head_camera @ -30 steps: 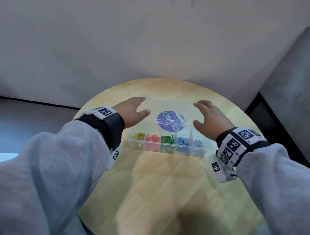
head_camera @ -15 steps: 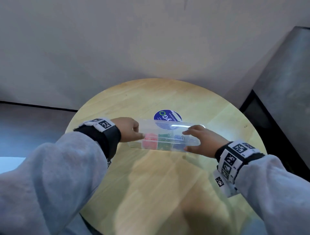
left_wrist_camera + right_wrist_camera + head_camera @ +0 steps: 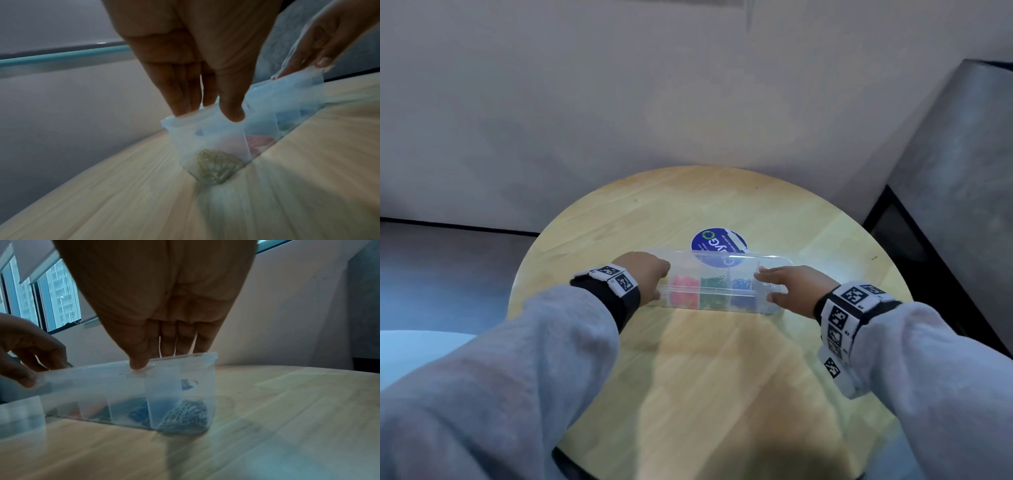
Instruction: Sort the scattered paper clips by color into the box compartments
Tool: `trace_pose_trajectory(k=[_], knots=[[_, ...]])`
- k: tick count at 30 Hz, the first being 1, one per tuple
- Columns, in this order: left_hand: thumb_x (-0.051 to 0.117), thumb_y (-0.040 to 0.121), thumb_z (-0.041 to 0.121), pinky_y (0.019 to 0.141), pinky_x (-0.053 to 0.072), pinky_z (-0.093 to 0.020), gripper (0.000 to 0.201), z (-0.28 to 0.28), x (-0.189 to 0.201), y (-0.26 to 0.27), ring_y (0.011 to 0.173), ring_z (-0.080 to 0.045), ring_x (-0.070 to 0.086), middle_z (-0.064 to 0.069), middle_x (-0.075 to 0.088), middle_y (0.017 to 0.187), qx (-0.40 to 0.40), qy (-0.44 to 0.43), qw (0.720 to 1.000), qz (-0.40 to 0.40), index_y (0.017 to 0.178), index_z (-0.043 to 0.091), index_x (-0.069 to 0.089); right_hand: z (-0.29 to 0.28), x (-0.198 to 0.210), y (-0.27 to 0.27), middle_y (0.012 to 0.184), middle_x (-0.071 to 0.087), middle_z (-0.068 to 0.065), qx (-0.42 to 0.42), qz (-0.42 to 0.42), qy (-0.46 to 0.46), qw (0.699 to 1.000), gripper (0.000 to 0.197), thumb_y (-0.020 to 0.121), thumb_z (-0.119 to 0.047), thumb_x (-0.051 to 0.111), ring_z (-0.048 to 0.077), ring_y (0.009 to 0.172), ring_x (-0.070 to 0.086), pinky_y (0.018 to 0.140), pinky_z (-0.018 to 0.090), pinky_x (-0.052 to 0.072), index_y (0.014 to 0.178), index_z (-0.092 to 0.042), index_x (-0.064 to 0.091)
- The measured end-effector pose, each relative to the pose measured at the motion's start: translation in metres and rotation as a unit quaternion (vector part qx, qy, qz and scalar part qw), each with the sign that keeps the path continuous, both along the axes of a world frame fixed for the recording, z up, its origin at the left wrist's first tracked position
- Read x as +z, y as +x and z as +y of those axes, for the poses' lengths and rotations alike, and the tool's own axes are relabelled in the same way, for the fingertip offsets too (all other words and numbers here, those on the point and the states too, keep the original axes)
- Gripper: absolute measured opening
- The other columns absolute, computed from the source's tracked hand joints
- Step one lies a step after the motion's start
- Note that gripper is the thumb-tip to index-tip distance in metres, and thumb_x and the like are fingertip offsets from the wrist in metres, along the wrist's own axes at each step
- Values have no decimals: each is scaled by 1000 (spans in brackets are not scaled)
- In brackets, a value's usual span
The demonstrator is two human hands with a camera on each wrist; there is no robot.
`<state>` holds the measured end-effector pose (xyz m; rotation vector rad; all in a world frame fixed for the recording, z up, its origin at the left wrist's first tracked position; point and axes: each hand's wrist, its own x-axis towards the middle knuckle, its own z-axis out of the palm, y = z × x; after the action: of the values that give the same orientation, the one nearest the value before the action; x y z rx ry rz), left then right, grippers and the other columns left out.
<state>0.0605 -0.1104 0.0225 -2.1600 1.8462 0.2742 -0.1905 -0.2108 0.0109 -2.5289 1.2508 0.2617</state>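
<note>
Clear plastic is pinched at both ends: the lid of the box (image 3: 717,286) is pressed down by the left hand (image 3: 645,274) and right hand (image 3: 791,284), fingers together above, thumbs in front. Sorting appears finished, paper clips (image 3: 185,413) lying color by color in compartments; only latching seems left. The box rests mid-table (image 3: 688,377), its long axis left-right.

Likely an office or apartment room. Round wooden bench (image 3: 722,359), plain walls (image 3: 619,102). High-rise facade visible through blind-fitted window (image 3: 59,293).
</note>
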Motion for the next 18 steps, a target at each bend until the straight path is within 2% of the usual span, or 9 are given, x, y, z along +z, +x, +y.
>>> trace_pose_trajectory(k=[5,8,12,18], knots=[[52,92,29,79,44,-30,34,5,-9,1,106,-26,58,-4,59,120,-25,-34,999,-26,123,14,53,2,-7,0,155,18,-21,12,45,-17,999,58,94,-28,49,17,143,25,114,29,26,146,-39,25],[50,92,30,78,46,-31,31,9,-15,1,106,-24,59,-2,59,120,-21,-59,998,-27,119,15,55,9,-9,0,156,17,-19,11,42,-42,998,57,96,-24,44,13,142,28,110,27,30,147,-38,23],[51,91,31,79,45,-30,34,9,-17,3,109,-23,58,0,58,124,-13,-72,997,-19,122,17,55,19,-12,0,157,18,-16,5,21,-65,998,55,98,-20,39,6,142,26,108,24,29,148,-34,23],[60,86,33,80,44,-29,37,7,-6,2,106,-25,58,-1,60,122,19,-53,998,11,119,18,56,17,-1,0,155,23,-18,-11,14,-39,999,57,94,-20,47,7,138,33,107,22,29,146,-36,28]])
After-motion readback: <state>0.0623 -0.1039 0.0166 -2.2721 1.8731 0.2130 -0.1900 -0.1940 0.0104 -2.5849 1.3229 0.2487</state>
